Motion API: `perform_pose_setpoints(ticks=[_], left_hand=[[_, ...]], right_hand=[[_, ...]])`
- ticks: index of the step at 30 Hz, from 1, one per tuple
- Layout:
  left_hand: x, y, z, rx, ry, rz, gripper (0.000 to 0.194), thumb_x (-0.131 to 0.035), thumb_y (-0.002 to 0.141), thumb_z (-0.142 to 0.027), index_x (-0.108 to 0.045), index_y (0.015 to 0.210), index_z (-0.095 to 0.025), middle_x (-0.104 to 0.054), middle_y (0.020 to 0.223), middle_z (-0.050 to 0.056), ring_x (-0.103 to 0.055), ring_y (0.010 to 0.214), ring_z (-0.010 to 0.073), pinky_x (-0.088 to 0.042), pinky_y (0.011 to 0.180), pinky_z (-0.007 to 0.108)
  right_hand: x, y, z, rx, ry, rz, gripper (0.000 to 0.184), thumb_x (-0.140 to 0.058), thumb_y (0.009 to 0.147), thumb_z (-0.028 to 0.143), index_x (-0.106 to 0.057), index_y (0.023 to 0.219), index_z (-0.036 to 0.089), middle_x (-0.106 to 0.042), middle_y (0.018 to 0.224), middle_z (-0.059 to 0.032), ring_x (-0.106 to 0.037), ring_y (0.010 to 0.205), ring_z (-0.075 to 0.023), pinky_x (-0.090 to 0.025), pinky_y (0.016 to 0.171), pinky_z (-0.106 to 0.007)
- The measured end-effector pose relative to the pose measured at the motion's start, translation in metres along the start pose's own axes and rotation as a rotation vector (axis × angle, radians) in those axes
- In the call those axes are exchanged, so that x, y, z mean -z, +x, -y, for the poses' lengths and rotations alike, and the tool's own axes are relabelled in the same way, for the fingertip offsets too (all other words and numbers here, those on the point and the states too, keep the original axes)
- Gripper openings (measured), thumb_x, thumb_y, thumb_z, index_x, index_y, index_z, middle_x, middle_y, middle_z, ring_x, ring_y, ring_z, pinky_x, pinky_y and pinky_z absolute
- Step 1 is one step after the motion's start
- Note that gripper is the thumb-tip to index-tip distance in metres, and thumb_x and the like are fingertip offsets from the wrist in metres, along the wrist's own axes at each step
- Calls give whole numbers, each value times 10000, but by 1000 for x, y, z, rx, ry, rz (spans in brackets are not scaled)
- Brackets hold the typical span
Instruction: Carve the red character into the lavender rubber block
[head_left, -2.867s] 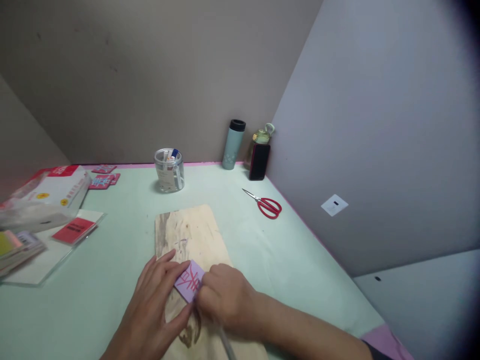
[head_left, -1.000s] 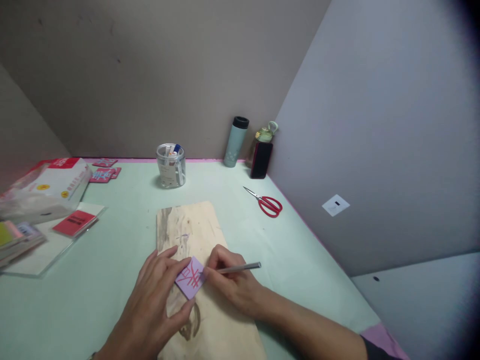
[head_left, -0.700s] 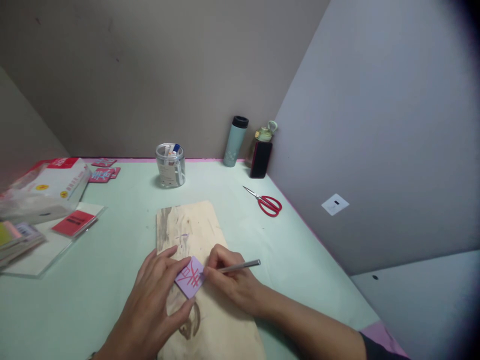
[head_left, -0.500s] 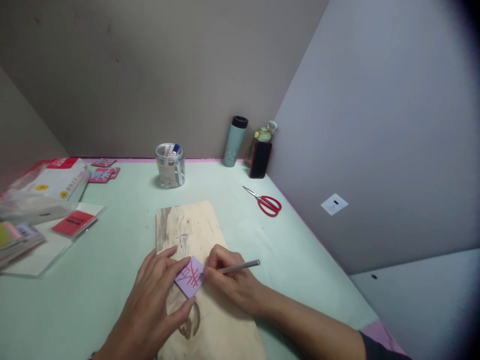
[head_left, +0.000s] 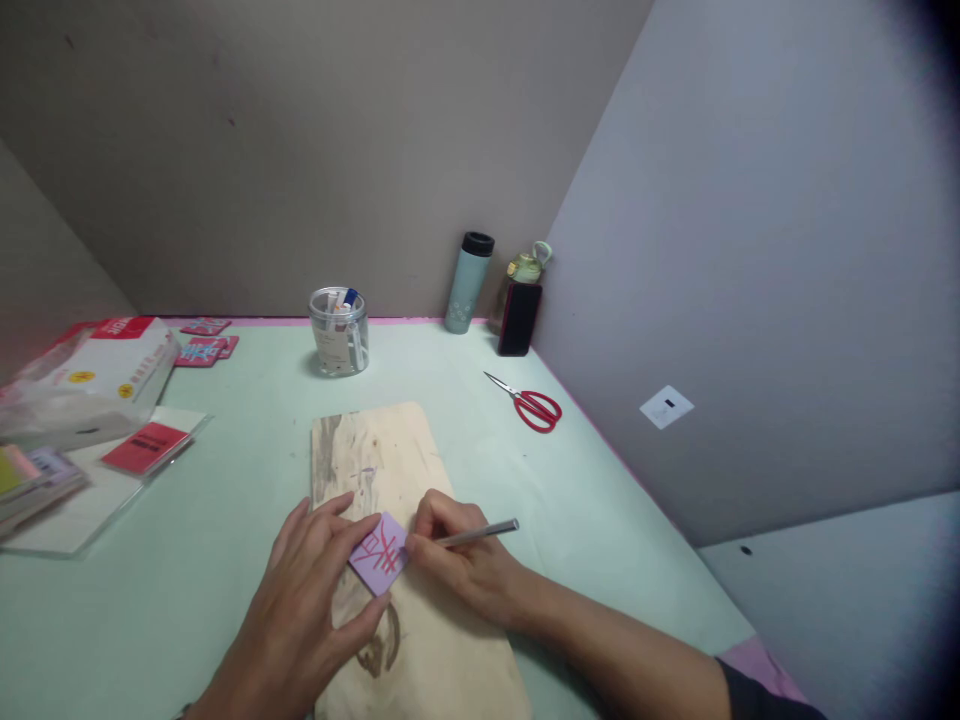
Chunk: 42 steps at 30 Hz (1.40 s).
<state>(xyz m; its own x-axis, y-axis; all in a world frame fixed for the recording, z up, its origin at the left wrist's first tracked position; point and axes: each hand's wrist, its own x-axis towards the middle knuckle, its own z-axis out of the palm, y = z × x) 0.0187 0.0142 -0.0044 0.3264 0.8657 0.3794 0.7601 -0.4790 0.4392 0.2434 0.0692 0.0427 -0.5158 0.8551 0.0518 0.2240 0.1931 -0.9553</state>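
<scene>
A small purple square block point(head_left: 376, 585) with a red character on it lies turned cornerwise on the wooden board point(head_left: 390, 430). My left hand point(head_left: 307, 580) holds it from the left, index finger on its upper edge and thumb at its lower corner. On the other side, my right hand point(head_left: 461, 545) grips a slim silver pen-shaped tool point(head_left: 484, 531), its back end pointing up to the right. The tool's tip is hidden by my fingers at the square's right corner.
Red-handled scissors point(head_left: 536, 408) lie right of the board. Behind stand a clear jar point(head_left: 339, 340) of pens, a blue-green tumbler point(head_left: 469, 285), and a phone point(head_left: 520, 320) leaning on a green-lidded bottle point(head_left: 525, 266). Plastic packaging point(head_left: 112, 370), red cards point(head_left: 201, 350) and a red packet point(head_left: 146, 446) are left.
The whole view has shifted very slightly. Both hands, the purple square and the silver tool keep nearly the same positions.
</scene>
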Motion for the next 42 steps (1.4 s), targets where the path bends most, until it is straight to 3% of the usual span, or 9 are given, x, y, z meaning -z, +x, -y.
perform_pose_setpoints(ticks=[12, 18, 21, 28, 34, 42], left_hand=[[0, 1, 1, -10, 10, -28, 492, -635, 946, -366, -482, 1408, -294, -654, 1265, 48, -506, 1413, 338, -288, 1217, 594], [1, 1, 4, 0, 6, -26, 668, -709, 912, -494, -442, 1496, -307, -634, 1340, 76, -535, 1384, 368, -342, 1200, 600], [1, 0, 6, -6, -10, -10, 641, -720, 908, -503, -474, 1471, -321, -669, 1267, 61, -546, 1377, 368, -339, 1204, 608], [-2, -5, 13, 3, -12, 9, 530, -655, 955, -469, -495, 1437, -316, -651, 1359, 58, -540, 1406, 339, -302, 1233, 578], [-1, -1, 10, 17, 8, 5, 492, -768, 868, -503, -536, 1242, -284, -703, 1150, 33, -572, 1353, 357, -276, 1204, 626], [1, 4, -1, 10, 31, -9, 466, -788, 858, -483, -498, 1151, -266, -685, 1039, 26, -564, 1340, 360, -229, 1198, 637]], right_hand=[[0, 0, 1, -20, -1, 8, 240, -599, 902, 340, -465, 745, 218, -468, 648, 50, -391, 595, -123, -313, 568, -257], [-3, 0, -4, -4, -21, -28, 242, -618, 897, 318, -475, 732, 214, -470, 634, 57, -395, 589, -116, -311, 568, -248], [-4, 0, -4, -2, -27, -43, 234, -619, 889, 305, -479, 725, 213, -474, 632, 53, -400, 588, -119, -313, 564, -249], [-6, 1, -7, 0, -34, -66, 245, -629, 875, 296, -466, 710, 217, -467, 609, 57, -379, 562, -115, -291, 540, -244], [-6, -1, -5, 30, -51, -41, 254, -618, 894, 294, -457, 714, 218, -458, 618, 60, -375, 565, -110, -288, 541, -239], [-5, -2, -3, 22, -87, -31, 213, -599, 884, 249, -458, 727, 219, -459, 622, 63, -390, 565, -106, -294, 554, -236]])
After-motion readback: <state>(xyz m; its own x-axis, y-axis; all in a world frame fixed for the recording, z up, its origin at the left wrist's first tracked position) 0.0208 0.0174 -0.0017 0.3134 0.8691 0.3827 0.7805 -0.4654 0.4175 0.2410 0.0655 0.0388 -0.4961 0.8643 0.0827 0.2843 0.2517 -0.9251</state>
